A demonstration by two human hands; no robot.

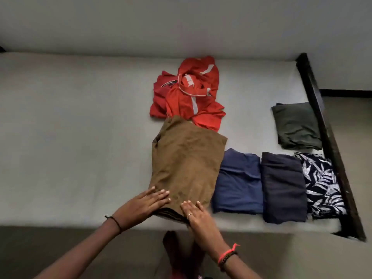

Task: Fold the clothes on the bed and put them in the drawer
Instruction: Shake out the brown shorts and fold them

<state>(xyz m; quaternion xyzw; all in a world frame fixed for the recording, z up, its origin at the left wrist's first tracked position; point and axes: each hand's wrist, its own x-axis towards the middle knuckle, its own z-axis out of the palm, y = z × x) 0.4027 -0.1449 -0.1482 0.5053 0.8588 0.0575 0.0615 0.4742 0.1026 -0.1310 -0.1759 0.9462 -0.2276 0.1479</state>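
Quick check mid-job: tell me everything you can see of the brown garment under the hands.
The brown garment is an olive-brown, soft, matte woven-looking cloth, partly folded into a rough rectangle lying flat on the bed. Stacked layers show at its near edge. Its far end overlaps the crumpled red clothes; its right side meets the folded blue garment. The left hand and right hand press flat on its near end, palms down, fingers spread.

wall (181, 23): pale, plain | footboard (330, 141): dark wood (right side) | floor (60, 248): grey, in shadow
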